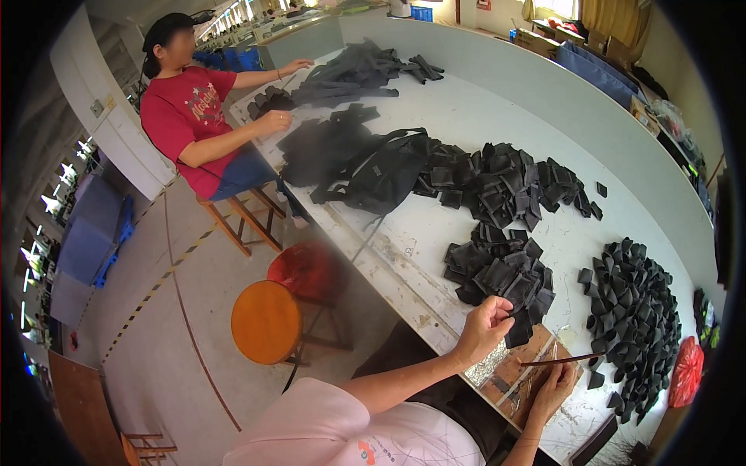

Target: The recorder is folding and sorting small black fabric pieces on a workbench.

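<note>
My left hand (483, 332) is closed, its fingertips pinching a small black fabric piece (520, 329) at the near edge of a heap of similar pieces (501, 268). Low over a brown board (536, 351) at the table's near edge, my right hand (553, 391) has its fingers curled; what they hold, if anything, I cannot make out. A thin dark strip (563, 360) crosses just above those fingers, and whether it touches them is unclear. Shiny, crinkled foil or tape (487, 363) covers the board's left side.
Folded black pieces (633, 318) form a big pile at right, beside a red plastic bag (686, 373). A black bag (381, 172) and long black strips (350, 74) lie farther along the white table (497, 105). A seated co-worker (194, 116) handles pieces at far left. Stools (266, 322) stand below.
</note>
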Motion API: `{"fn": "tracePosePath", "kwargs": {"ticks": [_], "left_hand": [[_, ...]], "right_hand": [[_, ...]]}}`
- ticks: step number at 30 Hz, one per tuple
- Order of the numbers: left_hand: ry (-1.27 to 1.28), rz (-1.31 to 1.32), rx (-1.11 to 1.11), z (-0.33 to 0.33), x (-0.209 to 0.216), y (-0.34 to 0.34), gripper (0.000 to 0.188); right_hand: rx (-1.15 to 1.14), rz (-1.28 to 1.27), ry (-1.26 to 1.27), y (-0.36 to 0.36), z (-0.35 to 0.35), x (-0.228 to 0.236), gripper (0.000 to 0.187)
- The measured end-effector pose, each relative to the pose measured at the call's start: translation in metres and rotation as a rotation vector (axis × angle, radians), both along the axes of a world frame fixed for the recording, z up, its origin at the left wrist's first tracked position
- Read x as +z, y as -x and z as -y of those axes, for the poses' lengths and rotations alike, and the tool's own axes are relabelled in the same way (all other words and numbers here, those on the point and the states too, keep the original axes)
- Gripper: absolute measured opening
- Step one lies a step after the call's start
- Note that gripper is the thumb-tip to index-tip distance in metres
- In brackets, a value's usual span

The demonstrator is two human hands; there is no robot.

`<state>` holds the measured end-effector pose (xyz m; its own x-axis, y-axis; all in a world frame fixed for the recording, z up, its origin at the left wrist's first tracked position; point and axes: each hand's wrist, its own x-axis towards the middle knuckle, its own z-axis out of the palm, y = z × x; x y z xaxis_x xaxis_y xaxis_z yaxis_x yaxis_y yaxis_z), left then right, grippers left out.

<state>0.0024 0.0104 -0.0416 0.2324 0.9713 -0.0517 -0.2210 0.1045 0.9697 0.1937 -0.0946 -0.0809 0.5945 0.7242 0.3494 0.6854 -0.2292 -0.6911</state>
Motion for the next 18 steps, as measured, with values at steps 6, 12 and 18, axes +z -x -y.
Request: {"fn": "tracePosePath", "kwargs": {"ticks": [6,12,18], "left_hand": [[0.077,0.089,-0.294,0.031,0.014,0.009,0.027],[0.0,0.057,-0.446,0.047,0.031,0.007,0.028],[-0.082,-0.097,-0.473,0.053,0.036,0.005,0.032]], "right_hand": [[0.005,-0.345,-0.151,0.036,0.019,0.016,0.031],[0.356,-1.123,-0.195,0.087,0.022,0.068,0.029],[0.365,-1.165,-0.262,0.081,0.026,0.083,0.018]]}}
